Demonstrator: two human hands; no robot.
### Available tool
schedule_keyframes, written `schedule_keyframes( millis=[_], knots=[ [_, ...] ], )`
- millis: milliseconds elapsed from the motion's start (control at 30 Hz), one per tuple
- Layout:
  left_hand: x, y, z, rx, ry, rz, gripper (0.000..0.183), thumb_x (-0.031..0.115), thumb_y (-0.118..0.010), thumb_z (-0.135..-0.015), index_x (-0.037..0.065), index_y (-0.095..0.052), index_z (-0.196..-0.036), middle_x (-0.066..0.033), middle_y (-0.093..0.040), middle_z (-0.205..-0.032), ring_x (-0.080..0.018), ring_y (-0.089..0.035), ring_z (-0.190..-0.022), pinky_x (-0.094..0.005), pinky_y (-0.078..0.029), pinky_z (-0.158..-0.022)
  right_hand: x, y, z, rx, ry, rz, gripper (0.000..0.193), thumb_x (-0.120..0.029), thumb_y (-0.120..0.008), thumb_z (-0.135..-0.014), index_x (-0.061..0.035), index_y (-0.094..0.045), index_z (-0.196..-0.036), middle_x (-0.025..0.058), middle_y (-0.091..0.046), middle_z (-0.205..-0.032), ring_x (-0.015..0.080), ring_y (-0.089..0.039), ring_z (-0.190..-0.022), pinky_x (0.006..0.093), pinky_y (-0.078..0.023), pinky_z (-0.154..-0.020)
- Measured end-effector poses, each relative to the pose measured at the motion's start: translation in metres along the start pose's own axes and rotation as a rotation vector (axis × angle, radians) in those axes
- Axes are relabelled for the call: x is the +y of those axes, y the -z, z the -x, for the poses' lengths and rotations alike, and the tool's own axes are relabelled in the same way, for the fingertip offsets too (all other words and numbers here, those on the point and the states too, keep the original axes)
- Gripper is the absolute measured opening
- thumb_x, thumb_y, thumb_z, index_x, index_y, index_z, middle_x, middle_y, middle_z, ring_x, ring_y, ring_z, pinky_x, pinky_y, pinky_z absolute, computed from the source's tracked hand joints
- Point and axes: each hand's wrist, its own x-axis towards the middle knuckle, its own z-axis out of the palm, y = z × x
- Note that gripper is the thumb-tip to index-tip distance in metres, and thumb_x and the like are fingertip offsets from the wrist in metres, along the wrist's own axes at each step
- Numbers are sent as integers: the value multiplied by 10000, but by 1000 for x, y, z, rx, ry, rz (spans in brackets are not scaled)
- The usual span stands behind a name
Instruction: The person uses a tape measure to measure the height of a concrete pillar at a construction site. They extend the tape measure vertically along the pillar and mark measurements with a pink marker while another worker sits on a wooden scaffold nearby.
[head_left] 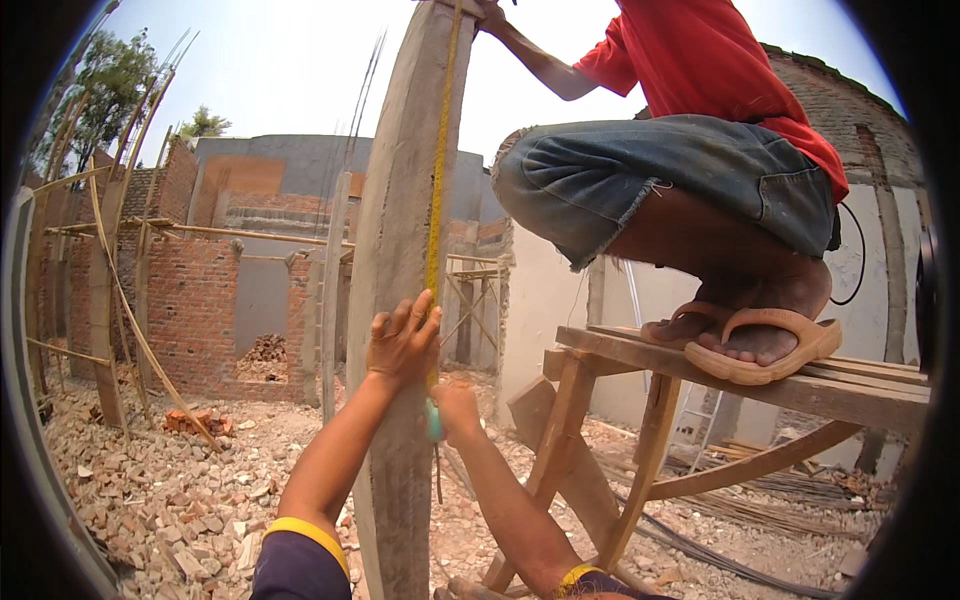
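A tall grey column (400, 230) stands upright in front of me. The yellow blade of a tape measure (437, 200) runs up its right side toward the top. My left hand (404, 342) rests against the column with its fingers stretched upward, the fingertips at the tape's edge. Just below and to the right, my right hand (459, 412) is closed on the tape measure's teal case (434, 420), which the fingers partly hide. Above, a co-worker's hand (490, 17) touches the column near the tape's upper end.
The co-worker, in a red shirt (690, 60), squats in sandals on a wooden trestle (740, 385) at right. Broken brick rubble (190, 510) covers the ground. Bamboo poles (130, 300) and brick walls (195, 310) stand at left. Dark rods (740, 560) lie below the trestle.
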Motion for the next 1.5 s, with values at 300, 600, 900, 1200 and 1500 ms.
schedule_keyframes(
  millis=[300,600,900,1200,1500],
  knots=[
    [1,5,-1,-46,32,64,440,354,-686,-762,229,-593,-1174,17,-500,-1401,-157,-453,-1189,-415,-252,-948,-18,-3,14,20,-58,-46,202,-124,-560,-850,21,-641,-733,102,-609,-660,206,-593,-506,382,-460,-437],
    [0,2,0,-34,7,-18,432,405,-663,-773,257,-608,-1175,24,-510,-1412,-129,-451,-1189,-411,-208,-961,-30,-5,22,47,-174,-36,173,-156,-581,-849,6,-630,-815,113,-619,-676,232,-626,-520,371,-468,-417],
    [-1,-2,2,-17,6,-29,427,382,-676,-743,274,-607,-1150,46,-526,-1383,-124,-461,-1173,-414,-198,-968,-25,-6,16,49,-209,-54,196,-140,-576,-854,23,-663,-790,99,-619,-691,202,-618,-551,362,-501,-483],
    [0,-3,0,-7,9,-34,400,411,-673,-778,272,-622,-1150,53,-516,-1391,-128,-452,-1187,-411,-231,-962,-29,-5,17,24,-138,-55,145,-114,-581,-836,21,-616,-799,128,-614,-704,237,-619,-530,381,-475,-413],
    [1,0,1,-33,14,-8,428,411,-687,-771,267,-611,-1167,45,-496,-1410,-128,-447,-1189,-424,-218,-969,-30,-5,21,15,-142,-67,121,-111,-583,-837,11,-585,-835,123,-587,-746,244,-615,-548,400,-529,-424]
  ],
)
